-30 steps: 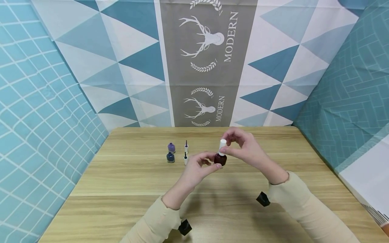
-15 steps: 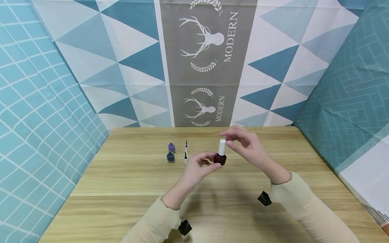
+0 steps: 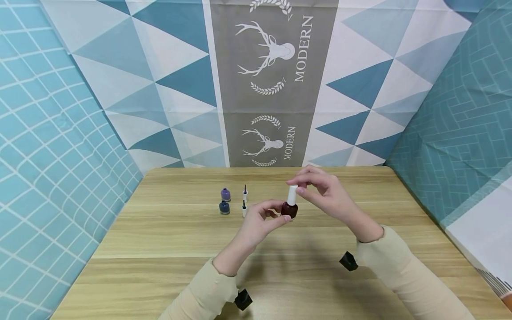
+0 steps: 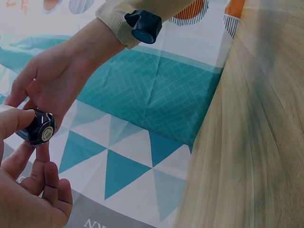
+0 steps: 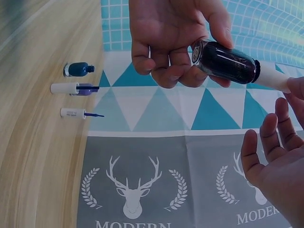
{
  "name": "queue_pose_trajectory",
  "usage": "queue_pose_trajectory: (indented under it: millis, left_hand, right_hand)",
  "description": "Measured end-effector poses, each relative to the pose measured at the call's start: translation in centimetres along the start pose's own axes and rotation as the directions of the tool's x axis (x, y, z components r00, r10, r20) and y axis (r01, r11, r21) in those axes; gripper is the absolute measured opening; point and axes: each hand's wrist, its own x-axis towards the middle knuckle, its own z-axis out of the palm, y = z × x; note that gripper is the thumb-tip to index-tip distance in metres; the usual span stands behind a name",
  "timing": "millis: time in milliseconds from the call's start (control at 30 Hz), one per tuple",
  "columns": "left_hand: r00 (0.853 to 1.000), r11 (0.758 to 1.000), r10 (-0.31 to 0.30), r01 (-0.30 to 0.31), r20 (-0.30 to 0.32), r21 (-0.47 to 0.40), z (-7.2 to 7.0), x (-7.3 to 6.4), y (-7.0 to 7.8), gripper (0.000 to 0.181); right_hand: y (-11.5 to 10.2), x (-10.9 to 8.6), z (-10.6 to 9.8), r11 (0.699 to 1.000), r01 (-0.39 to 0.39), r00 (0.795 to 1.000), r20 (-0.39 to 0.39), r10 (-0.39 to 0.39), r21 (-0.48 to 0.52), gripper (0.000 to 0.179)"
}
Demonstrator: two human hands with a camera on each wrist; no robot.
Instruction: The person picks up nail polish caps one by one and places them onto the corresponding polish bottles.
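Observation:
In the head view, my left hand (image 3: pixel 262 222) holds a dark red nail polish bottle (image 3: pixel 289 210) upright above the table, pinched between thumb and fingers. A white cap (image 3: pixel 292 194) sits on the bottle's neck. My right hand (image 3: pixel 326 193) pinches the upper end of this cap with thumb and index finger, the other fingers loosely bent. In the right wrist view the bottle (image 5: pixel 228 63) lies across my left fingers, with the cap (image 5: pixel 271 77) running to my right fingertips. The left wrist view shows the round label on the bottle's base (image 4: pixel 46 133).
Left of the hands, a purple bottle (image 3: pixel 226 194) and a dark blue bottle (image 3: pixel 224 207) stand uncapped on the wooden table (image 3: pixel 160 240). Two white caps (image 3: pixel 245 196) stand beside them, brushes pointing up. Patterned cloth (image 3: pixel 268 89) hangs behind the table and at both sides.
My right fingers loosened from the cap and lifted to its top, then came back down onto its upper end. The left hand and bottle stay almost still.

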Motion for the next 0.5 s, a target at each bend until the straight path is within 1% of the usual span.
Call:
queue_pose_trajectory:
  millis: [500]
  left_hand:
    - [1.000, 1.000, -0.005, 0.005, -0.005, 0.009, -0.04, -0.02, -0.13, 0.025]
  right_hand:
    - [0.00, 0.15, 0.21, 0.999, -0.036, 0.999, -0.007, 0.036, 0.007, 0.022]
